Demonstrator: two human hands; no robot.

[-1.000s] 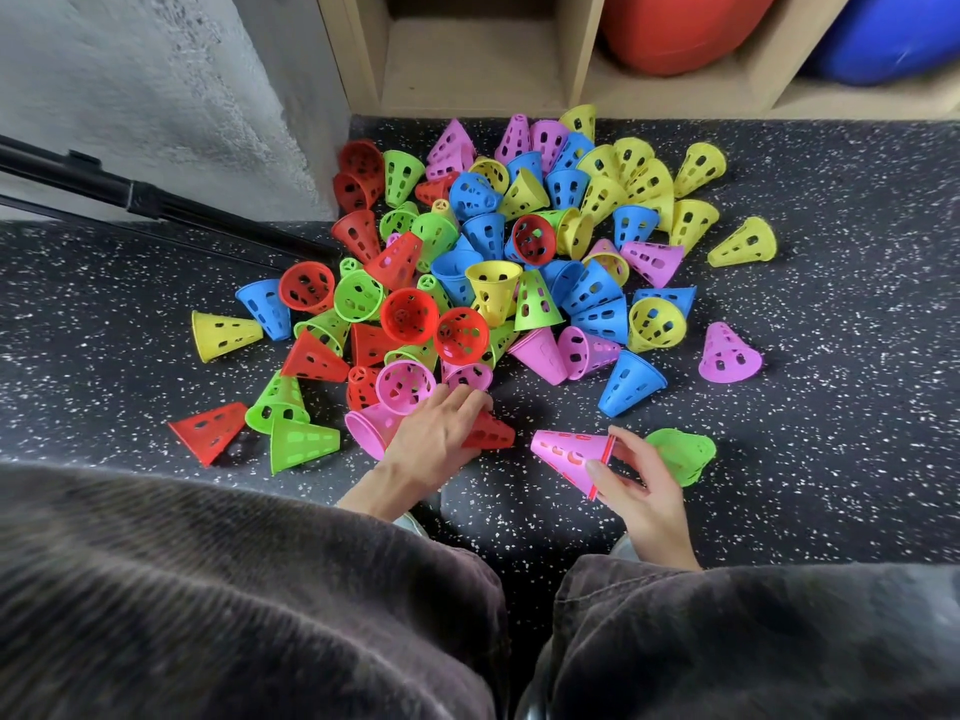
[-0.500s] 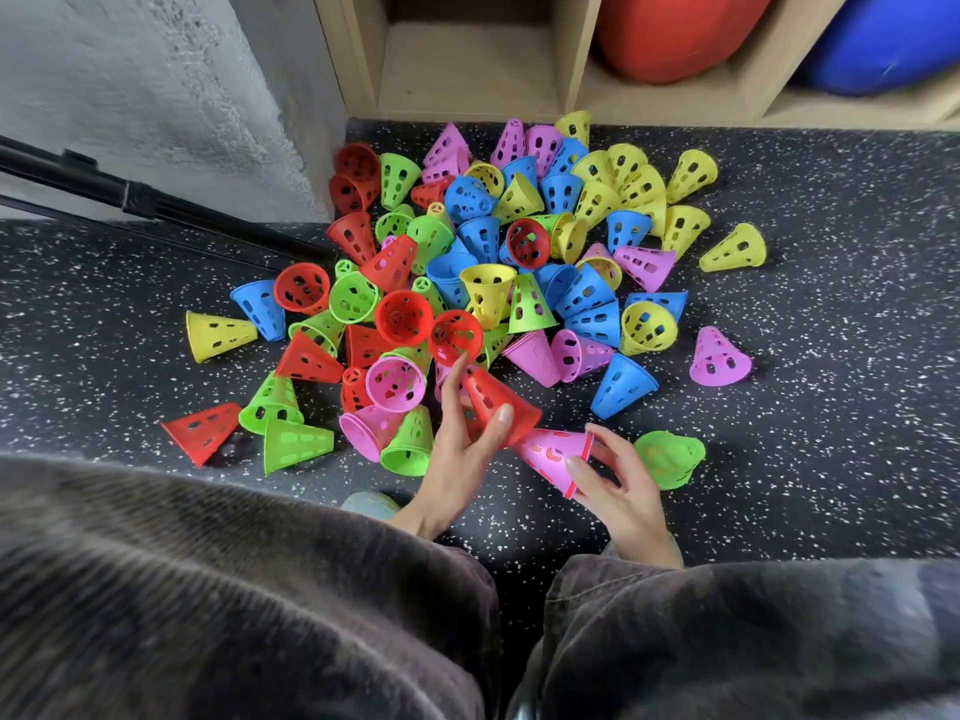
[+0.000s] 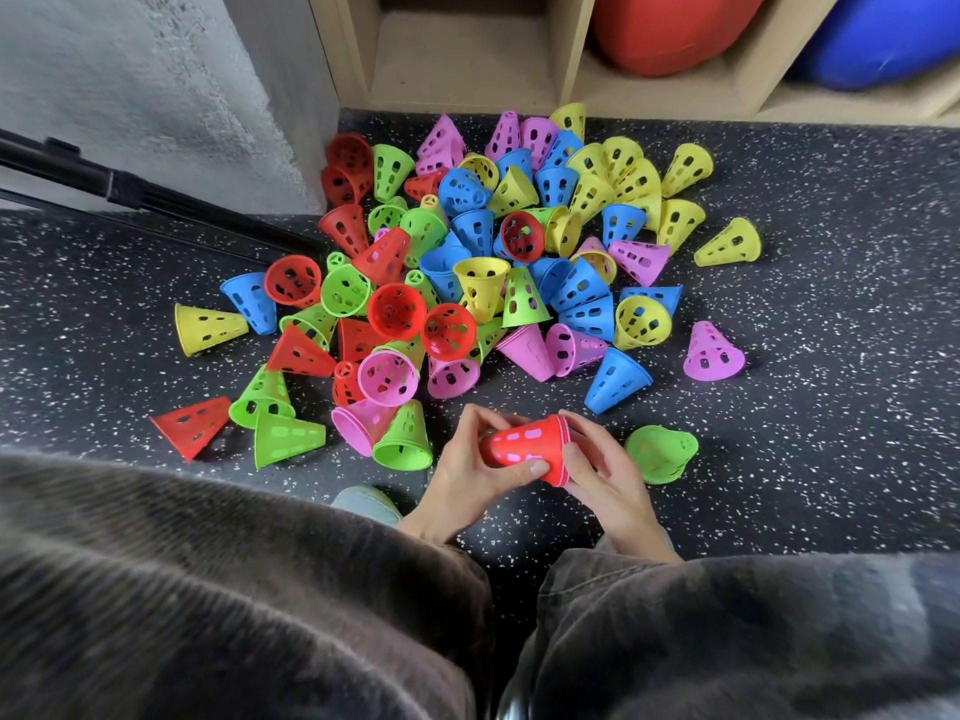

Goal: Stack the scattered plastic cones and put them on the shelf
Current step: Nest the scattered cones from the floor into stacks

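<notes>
Several perforated plastic cones (image 3: pixel 483 283) in red, green, blue, yellow and pink lie scattered on the dark speckled floor. Near my knees I hold a red cone (image 3: pixel 524 446) lying sideways, slipped over a pink cone whose colour shows through its holes. My left hand (image 3: pixel 467 475) grips the red cone's narrow end, thumb along its underside. My right hand (image 3: pixel 597 470) holds the stack's wide rims. A green cone (image 3: pixel 660 452) lies just right of my right hand. The wooden shelf (image 3: pixel 457 59) stands at the far edge of the floor, its left compartment open.
A red ball (image 3: pixel 670 28) and a blue ball (image 3: pixel 878 39) fill the shelf's right compartments. A black tripod leg (image 3: pixel 130 192) slants along the grey wall (image 3: pixel 130 85) at left. My dark trouser legs (image 3: pixel 234 605) fill the foreground. Bare floor (image 3: pixel 831 381) lies to the right.
My left hand picked a red cone from the pile's near edge, carried it right and slid it over the pink cone in my right hand. Both hands now hold the joined stack.
</notes>
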